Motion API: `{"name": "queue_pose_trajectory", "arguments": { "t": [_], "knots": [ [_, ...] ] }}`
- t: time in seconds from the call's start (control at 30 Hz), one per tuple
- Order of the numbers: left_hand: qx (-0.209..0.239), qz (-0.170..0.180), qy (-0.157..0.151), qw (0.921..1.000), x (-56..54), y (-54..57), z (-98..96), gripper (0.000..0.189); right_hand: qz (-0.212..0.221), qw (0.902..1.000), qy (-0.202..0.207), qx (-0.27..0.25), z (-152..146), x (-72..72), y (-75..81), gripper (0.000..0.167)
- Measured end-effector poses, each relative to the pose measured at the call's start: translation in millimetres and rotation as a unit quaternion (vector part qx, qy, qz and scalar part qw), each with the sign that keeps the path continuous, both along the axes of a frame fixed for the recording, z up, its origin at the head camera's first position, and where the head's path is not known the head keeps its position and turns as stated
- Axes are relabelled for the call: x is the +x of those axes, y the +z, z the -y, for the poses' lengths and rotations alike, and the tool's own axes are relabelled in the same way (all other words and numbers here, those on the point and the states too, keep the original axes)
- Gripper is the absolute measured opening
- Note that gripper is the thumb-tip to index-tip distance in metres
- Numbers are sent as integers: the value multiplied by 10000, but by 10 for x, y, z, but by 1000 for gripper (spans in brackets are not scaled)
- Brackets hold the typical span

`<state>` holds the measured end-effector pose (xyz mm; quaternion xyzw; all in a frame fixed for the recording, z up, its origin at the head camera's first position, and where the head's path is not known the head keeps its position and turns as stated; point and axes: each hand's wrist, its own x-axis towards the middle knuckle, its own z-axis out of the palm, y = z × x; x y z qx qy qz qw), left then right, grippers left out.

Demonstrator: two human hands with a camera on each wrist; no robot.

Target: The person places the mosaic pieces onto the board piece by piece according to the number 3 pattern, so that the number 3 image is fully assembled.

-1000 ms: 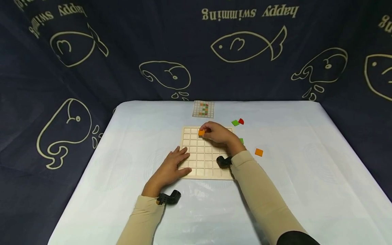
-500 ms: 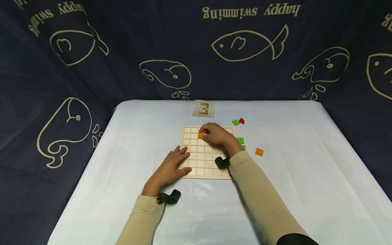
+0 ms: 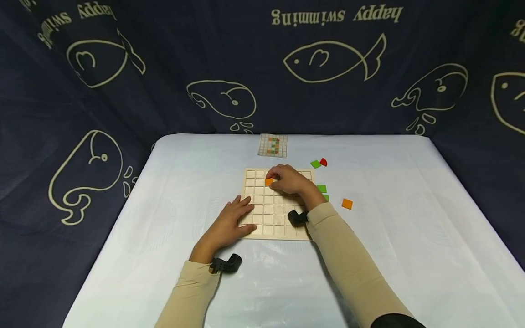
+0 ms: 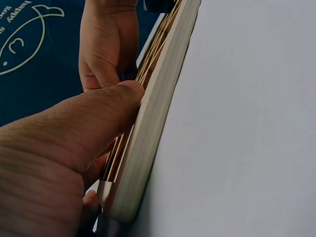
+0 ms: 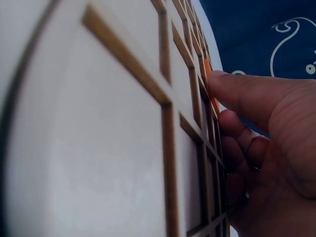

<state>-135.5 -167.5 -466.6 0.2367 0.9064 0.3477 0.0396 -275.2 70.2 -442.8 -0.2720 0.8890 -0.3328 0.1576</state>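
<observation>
A wooden grid board (image 3: 268, 224) lies on the table. Near its far edge my right hand (image 3: 288, 179) pinches an orange square tile (image 3: 268, 181) down at one of the grid cells. In the right wrist view the thumb (image 5: 237, 91) is against the orange tile (image 5: 208, 69), and the other fingers curl behind it. Whether the tile sits fully inside the cell cannot be seen. My left hand (image 3: 227, 223) rests on the board's left side with fingers spread; in the left wrist view its thumb (image 4: 108, 101) lies over the board's rim (image 4: 158, 98).
Beyond the board lies a pattern card (image 3: 272, 146) with coloured squares. To the right are a green tile (image 3: 315, 164) touching a red quarter-round piece (image 3: 323, 162), two green tiles (image 3: 321, 188) by the board's edge, partly behind the right wrist, and another orange tile (image 3: 347, 203).
My right hand has brought the orange tile slightly nearer and down onto the board, then held it there over the last half second. The left hand has stayed in place.
</observation>
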Motion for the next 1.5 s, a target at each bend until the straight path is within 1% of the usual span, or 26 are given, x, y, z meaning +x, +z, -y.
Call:
{"name": "queue_pose_trajectory", "arguments": {
  "t": [0.23,0.37,0.53,0.67,0.8,1.03,1.2,1.3,1.5],
  "knots": [
    [-2,11,-57,10000,-6,25,-14,60,133,9998,-65,-129,-32,-3,2,26],
    [-32,13,-41,10000,-13,29,-9,61,257,9992,-119,-272,-36,-3,7,28],
    [-73,62,20,10000,-10,15,-12,62,291,9986,-239,-358,-42,5,0,27],
    [-84,120,2,9999,-2,13,-4,62,357,9975,-358,-488,-68,26,22,29],
    [-106,147,-44,9998,5,12,0,62,354,9964,-361,-683,-132,36,59,29],
    [-90,110,6,9999,5,16,2,62,319,9926,-448,-1078,-304,28,171,31],
    [-80,125,-11,9999,16,15,-1,62,291,9932,-588,-966,-492,-15,229,34],
    [-68,111,-5,9999,17,19,-3,61,248,9929,-756,-886,-606,-53,263,34],
    [-66,127,31,9999,8,14,-6,62,133,9906,-974,-948,-816,-141,287,34]
  ]
}}
